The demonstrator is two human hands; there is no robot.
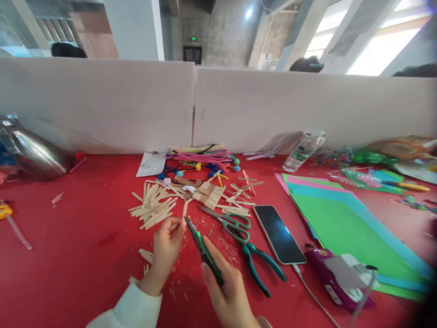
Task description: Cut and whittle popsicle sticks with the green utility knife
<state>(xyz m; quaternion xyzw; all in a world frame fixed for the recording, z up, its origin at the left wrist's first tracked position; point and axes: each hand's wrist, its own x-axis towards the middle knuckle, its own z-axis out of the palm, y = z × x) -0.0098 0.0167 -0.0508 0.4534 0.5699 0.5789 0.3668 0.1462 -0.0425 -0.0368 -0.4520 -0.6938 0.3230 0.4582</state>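
Note:
My left hand [168,246] pinches a short wooden craft stick [185,211] upright above the red table. In my right hand [227,282] is a box cutter [206,251] with a black and green handle. Its blade points up and left, close to the stick at my left fingertips; whether they touch I cannot tell. Ahead of my hands lie a spread pile of craft sticks [157,204] and a flat panel of sticks [209,195] with a brown strip across it. Wood shavings [201,228] are scattered beneath the blade.
Right of my hands lie green-handled scissors [235,223], teal-handled pliers [261,264] and a phone [279,234] on a cable. Coloured paper sheets [344,218], a purple power strip [329,275] and a plastic bottle [303,150] are farther right. Pipe cleaners [201,157] lie before a white partition [102,105]; a metal jug [37,150] stands left.

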